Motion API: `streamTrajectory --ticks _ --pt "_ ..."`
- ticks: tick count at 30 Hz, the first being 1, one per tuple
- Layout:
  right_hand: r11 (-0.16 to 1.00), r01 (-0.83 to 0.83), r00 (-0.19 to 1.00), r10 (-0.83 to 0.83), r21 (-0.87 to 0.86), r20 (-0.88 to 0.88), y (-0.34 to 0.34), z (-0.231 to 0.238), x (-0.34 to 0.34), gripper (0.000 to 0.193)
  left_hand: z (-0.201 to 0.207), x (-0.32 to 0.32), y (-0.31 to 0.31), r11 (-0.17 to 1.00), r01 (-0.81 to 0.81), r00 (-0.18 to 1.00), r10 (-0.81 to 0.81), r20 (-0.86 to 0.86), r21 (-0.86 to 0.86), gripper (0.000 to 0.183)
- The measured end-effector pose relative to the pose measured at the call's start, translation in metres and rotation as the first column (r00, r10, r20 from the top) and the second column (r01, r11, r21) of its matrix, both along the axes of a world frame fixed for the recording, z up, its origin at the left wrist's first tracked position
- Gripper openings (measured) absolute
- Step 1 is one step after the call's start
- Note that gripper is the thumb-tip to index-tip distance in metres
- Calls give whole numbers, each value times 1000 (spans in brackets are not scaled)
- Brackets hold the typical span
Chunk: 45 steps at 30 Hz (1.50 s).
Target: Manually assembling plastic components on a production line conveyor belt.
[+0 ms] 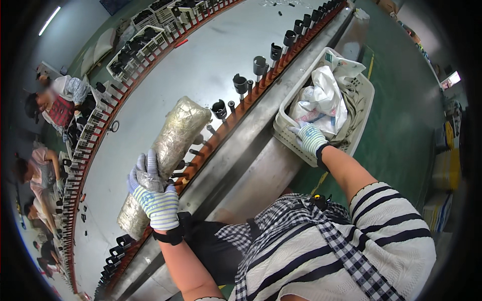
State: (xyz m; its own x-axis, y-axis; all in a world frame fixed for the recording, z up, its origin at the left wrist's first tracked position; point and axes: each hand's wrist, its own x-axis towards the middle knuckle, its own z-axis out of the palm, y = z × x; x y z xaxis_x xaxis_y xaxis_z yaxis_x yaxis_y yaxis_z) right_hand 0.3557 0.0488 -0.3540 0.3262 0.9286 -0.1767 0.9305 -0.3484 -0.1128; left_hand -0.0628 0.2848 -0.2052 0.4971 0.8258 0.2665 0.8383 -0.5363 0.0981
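Note:
A long, thick roll wrapped in shiny, yellowish clear plastic lies at a slant over the row of black-topped tools on the near edge of the conveyor. My left hand, in a striped knitted glove, is closed around its lower part, fingers pointing up along it. To the right stands a cream plastic basket holding a crumpled white bag and greyish cloth or sacking. My right hand, gloved alike, grips the basket's near-left rim; its fingertips, beside the bag, are partly hidden.
Black cup-shaped tools stand upright in a brown rack strip along the curved grey conveyor. A metal ledge edges it. Several co-workers work across at the left, near crates of black parts.

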Motion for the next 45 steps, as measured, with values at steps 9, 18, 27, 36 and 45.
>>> streamTrajectory --ticks 9,18,27,36,45 --pt "999 -18 1000 18 42 4 -4 -6 3 44 -8 11 0 993 107 989 -112 -96 -57 98" --pt "999 -14 1000 14 37 7 -2 1 -2 43 -3 26 7 989 73 984 -92 -153 -127 91" --pt "999 -26 1000 25 46 10 -2 3 -1 42 -3 25 5 995 86 996 -85 10 -44 95" --pt "999 -25 1000 25 46 3 -6 -3 4 43 -1 29 4 997 43 999 -44 -15 -65 95" --pt "999 -36 999 35 22 34 -6 -2 2 44 -3 31 15 988 2 992 -23 -128 -157 92"
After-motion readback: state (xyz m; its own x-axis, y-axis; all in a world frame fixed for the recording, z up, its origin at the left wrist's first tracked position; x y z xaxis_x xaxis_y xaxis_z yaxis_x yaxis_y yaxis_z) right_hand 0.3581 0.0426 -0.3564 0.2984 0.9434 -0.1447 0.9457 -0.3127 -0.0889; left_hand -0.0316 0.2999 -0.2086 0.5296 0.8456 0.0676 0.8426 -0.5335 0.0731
